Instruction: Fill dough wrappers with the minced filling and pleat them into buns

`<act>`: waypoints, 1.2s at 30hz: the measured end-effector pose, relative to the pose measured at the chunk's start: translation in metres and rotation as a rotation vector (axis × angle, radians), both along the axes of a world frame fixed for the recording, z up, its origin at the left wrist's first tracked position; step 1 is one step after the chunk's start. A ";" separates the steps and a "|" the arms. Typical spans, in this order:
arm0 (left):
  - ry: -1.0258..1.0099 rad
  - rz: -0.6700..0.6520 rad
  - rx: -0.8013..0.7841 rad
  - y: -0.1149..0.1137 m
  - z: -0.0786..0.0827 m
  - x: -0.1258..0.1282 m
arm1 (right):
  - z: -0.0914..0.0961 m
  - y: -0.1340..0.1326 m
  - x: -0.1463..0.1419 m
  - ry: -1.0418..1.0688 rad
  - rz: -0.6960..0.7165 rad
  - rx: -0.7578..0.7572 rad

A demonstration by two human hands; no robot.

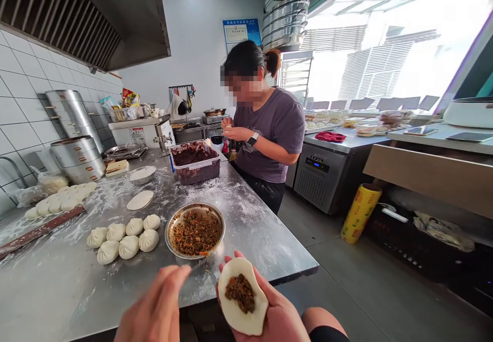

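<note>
You held the wrapper (246, 324) in your right hand (284, 312), by the near edge of the table (265, 244) and just this side of the bowl (222, 229). Those fingers were curled behind the dough, a few tips showing past its upper left edge, while the thumb lay along the opposite side, where the rim waved a little. That was a cradle rather than a pinch, and it needed to be light, since soft dough would likely have thinned or torn under a hard squeeze. A slightly cupped palm suited it better than a flat one.

The filling (241, 291) sat in a heap about the middle, with bare dough all round. That margin was worth guarding, because grease or crumbs there would probably have kept the edges from sticking.

Your left hand (152, 308) was blurred, its fingers bent and close together, apart from the wrapper. Nothing showed in them, but the underside was hidden, so I could not tell whether they gripped anything; clean, dry tips served best there. Left of the bowl, the pleated buns (128, 247) gave you a fair guide to how much each wrapper could carry
</note>
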State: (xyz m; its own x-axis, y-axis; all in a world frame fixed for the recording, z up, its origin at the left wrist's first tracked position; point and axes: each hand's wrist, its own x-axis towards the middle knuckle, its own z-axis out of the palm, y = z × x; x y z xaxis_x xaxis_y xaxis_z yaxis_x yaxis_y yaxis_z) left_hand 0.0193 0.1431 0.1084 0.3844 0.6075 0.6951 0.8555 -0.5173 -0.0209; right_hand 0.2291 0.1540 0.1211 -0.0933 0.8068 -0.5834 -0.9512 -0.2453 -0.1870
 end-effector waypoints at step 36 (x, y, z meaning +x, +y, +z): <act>0.118 -0.017 -0.694 0.095 0.063 0.013 | 0.006 0.039 -0.036 -0.179 -0.078 0.071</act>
